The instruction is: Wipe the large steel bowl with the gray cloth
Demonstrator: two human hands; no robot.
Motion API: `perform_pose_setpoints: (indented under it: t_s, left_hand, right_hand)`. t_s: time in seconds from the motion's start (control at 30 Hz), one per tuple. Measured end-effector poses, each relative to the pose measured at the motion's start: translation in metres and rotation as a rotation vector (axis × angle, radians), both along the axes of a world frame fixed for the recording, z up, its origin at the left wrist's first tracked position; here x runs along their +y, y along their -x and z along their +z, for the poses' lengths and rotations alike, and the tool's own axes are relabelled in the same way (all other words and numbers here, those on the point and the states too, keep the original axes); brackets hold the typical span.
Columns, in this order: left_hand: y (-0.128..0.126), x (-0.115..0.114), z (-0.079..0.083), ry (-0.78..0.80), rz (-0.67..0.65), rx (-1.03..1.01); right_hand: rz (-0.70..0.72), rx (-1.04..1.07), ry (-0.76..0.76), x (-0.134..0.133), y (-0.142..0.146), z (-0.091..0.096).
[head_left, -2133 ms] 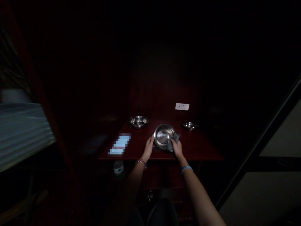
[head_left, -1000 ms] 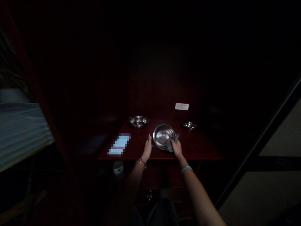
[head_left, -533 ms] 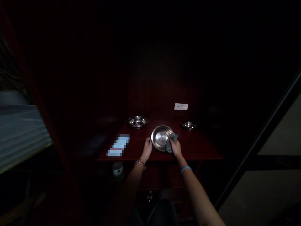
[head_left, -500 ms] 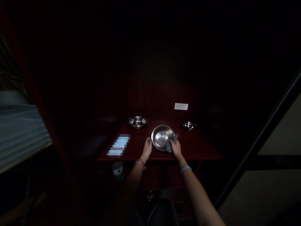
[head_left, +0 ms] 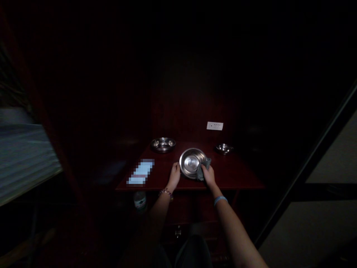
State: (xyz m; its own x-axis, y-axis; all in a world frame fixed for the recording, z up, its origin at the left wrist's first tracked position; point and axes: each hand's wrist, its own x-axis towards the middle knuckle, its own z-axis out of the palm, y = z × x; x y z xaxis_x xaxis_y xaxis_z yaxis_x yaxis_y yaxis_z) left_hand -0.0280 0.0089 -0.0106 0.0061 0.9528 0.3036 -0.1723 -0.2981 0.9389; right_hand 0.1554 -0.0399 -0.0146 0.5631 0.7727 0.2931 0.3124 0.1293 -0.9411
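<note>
A shiny steel bowl (head_left: 191,162) is tilted toward me on the dark red table (head_left: 240,175). My left hand (head_left: 174,176) rests at the bowl's left rim, fingers curled against it. My right hand (head_left: 208,175) is closed on a grey cloth (head_left: 202,168) pressed against the bowl's right rim. A bead bracelet circles my left wrist and a blue band my right wrist.
Two more steel bowls stand at the back, a wide one (head_left: 163,144) at the left and a small one (head_left: 224,149) at the right. A blurred light-blue flat item (head_left: 140,172) lies at the table's left. A white socket plate (head_left: 214,125) is on the wall, a bottle (head_left: 140,201) under the table.
The bowl and both hands have shifted slightly left and toward me. The cloth stays on the bowl's right rim in my right hand.
</note>
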Motion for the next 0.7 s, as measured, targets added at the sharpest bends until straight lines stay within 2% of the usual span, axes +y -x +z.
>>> perform_pose_setpoints:
  t_s: [0.3, 0.7]
  left_hand:
    - [0.000, -0.001, 0.003, -0.003, -0.007, 0.013]
    - [-0.002, 0.010, -0.009, -0.021, 0.006, 0.002]
  right_hand:
    - [-0.012, -0.007, 0.003, -0.001, 0.001, 0.001]
    - [0.009, -0.004, 0.001, 0.005, -0.004, -0.005]
